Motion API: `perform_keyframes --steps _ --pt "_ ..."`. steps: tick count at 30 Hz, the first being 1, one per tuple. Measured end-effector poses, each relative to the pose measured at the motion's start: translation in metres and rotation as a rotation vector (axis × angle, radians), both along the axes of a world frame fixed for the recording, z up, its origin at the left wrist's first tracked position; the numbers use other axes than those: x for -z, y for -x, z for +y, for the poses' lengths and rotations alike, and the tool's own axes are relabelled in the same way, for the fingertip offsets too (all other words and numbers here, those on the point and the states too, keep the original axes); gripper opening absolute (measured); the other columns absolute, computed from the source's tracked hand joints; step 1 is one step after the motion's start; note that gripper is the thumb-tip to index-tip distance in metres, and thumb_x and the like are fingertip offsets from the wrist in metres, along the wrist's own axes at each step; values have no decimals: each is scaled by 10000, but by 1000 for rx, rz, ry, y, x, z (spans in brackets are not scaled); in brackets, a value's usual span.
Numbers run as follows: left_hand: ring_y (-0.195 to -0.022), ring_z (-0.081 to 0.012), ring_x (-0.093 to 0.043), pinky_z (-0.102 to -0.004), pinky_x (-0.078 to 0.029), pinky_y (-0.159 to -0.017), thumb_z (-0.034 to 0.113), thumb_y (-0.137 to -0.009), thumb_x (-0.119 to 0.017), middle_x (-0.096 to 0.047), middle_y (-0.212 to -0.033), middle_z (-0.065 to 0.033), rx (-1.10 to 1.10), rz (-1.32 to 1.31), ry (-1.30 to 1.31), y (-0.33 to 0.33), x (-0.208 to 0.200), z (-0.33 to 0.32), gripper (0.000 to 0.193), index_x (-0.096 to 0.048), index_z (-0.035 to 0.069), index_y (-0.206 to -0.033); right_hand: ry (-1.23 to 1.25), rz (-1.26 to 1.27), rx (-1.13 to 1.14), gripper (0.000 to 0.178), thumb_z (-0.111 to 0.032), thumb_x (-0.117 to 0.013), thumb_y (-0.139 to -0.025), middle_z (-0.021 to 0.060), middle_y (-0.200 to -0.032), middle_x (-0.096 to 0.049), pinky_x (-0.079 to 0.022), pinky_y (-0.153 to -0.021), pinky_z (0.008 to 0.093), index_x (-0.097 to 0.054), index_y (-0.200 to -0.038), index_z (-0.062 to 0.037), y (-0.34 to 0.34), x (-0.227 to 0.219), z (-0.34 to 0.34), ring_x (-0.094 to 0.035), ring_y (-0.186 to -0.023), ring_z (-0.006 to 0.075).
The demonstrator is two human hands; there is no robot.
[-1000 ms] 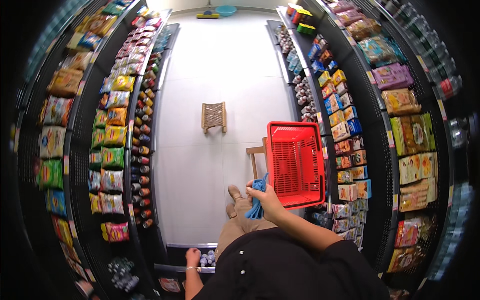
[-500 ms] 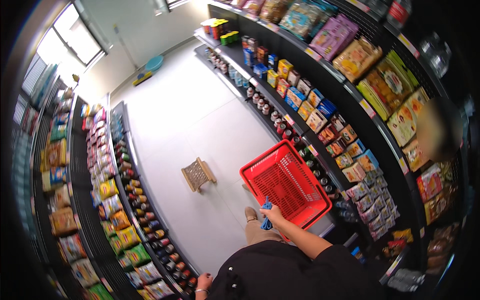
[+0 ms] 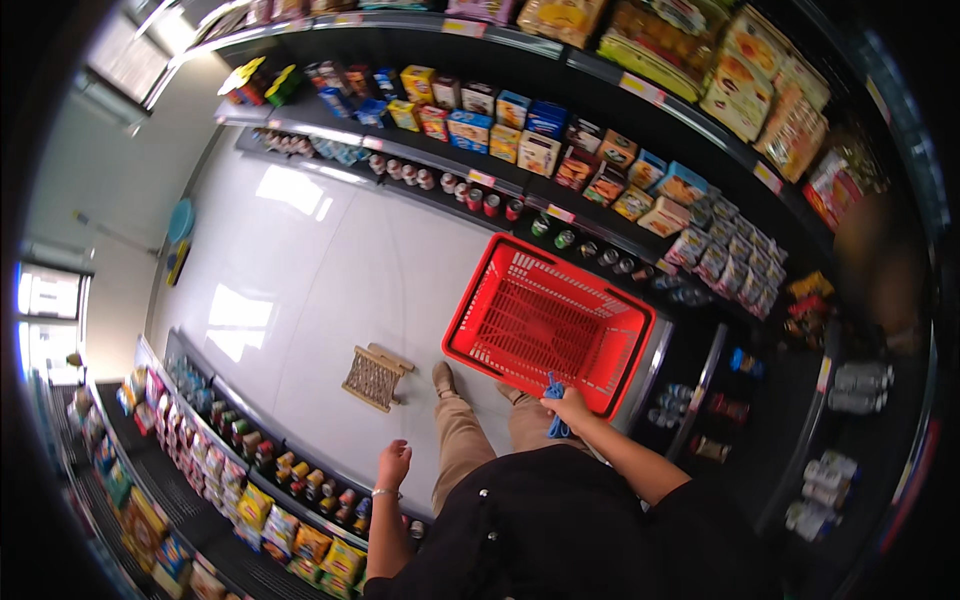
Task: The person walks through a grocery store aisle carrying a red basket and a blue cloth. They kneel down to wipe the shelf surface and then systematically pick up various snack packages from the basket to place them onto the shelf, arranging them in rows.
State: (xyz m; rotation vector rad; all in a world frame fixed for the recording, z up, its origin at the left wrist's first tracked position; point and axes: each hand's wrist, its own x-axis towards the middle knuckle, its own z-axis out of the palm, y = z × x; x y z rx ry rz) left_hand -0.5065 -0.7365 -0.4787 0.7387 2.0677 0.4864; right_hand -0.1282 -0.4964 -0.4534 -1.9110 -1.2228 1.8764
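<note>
My right hand [image 3: 570, 408] is closed around a bundled blue cord [image 3: 557, 425], right at the near rim of a red plastic shopping basket [image 3: 553, 373]. Whether those fingers also grip the rim or a handle is hidden. Nothing lies in the basket, and its slotted floor and walls show. My left hand [image 3: 393, 466] hangs at my left side with loosely bent fingers and nothing in it. A small woven-top wooden stool [image 3: 376, 378] stands on the floor ahead of that hand.
Shelving with boxed snacks [image 3: 540, 150] and a lower row of cans [image 3: 492, 205] runs along the far side, close to the basket. Another shelf with bagged snacks [image 3: 310, 543] and bottles [image 3: 300, 475] lies at left. More shelving holds packs of bottles [image 3: 862, 388] at right.
My view and body have turned right. The basket and blue cord turned with me, staying at my right hand. My left hand has come up further into view.
</note>
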Motion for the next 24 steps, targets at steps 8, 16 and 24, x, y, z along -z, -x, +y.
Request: perform_keyframes --steps 8,16,24 --pt "-931 -383 -668 -446 -534 -827 251 -840 -620 -699 -943 -219 572 133 107 121 60 137 300 -682 25 -1028 233 160 832 166 -163 -705 -854 100 -734 -642 -508 -567 325 -618 -828 -25 31 -4 -54 -628 -632 198" --pt "-939 -369 -662 -443 -530 -823 252 -847 -580 -697 -959 -205 608 259 135 180 96 236 283 -696 41 -997 282 492 1696 271 -250 -716 -884 73 -824 -509 -550 -707 395 -515 -970 -91 63 61 -63 -582 -769 258" --pt "-827 -239 -659 -367 -521 -748 346 -895 -636 -708 -961 -132 232 -346 143 91 139 310 401 -653 13 -1118 214 628 1627 330 -123 -681 -855 60 -1184 -637 -531 -908 421 -577 -1168 -109 66 93 -50 -619 -1068 251"
